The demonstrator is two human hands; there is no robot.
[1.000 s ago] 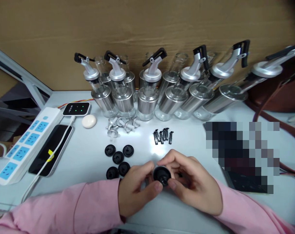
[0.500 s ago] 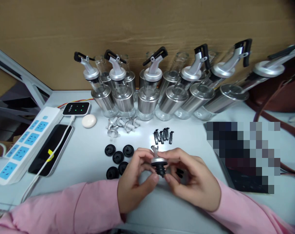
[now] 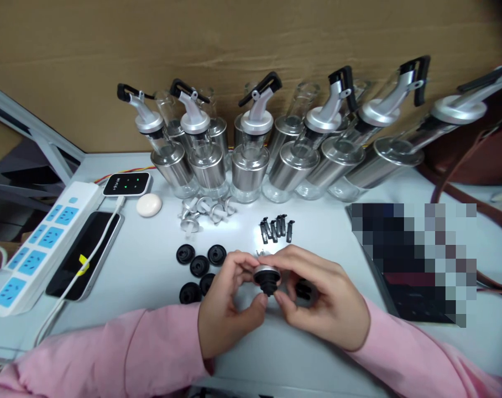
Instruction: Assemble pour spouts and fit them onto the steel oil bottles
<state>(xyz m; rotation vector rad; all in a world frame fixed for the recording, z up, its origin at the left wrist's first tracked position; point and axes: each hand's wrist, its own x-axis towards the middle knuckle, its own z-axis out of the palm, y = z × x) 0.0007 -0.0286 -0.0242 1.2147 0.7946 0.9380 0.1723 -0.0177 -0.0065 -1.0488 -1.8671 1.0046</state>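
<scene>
Both hands pinch one small pourer spout (image 3: 267,278), a silver cap with a black rubber stopper underneath, held just above the white table (image 3: 160,276). My left hand (image 3: 228,307) grips it from the left with thumb and fingers. From the right, my right hand (image 3: 321,298) closes its thumb and forefinger on it. Several loose black rubber stoppers (image 3: 199,265) lie just left of my hands. Small black lever pieces (image 3: 276,228) lie beyond them, and silver spout caps (image 3: 203,211) lie farther left.
A row of glass and steel dispenser bottles (image 3: 246,160) stands along the cardboard back wall, some fitted with spouts. At the left are a power strip (image 3: 39,246), a phone (image 3: 83,254) on a cable, a small router (image 3: 126,184) and a white oval object (image 3: 148,204). A dark item (image 3: 412,260) lies at the right.
The spout was turned from stopper-facing-me to upright, silver cap on top, and both hands lifted it slightly away from me. The view shifted a little.
</scene>
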